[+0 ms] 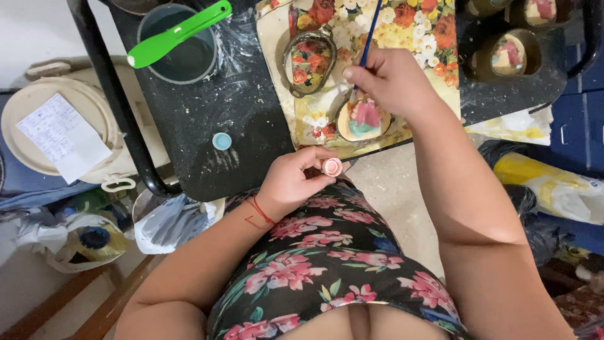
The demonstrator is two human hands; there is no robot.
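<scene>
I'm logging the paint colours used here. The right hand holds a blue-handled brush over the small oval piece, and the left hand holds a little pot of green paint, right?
Not quite. In the head view the left hand holds a little pot of pink paint, not green. The rest stands: the right hand holds a blue-handled brush over the small oval piece.

Left hand [296, 179] pinching, right hand [390, 79] raised, grip closed.

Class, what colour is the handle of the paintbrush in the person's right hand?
Blue: the paintbrush handle, seen in the head view.
</scene>
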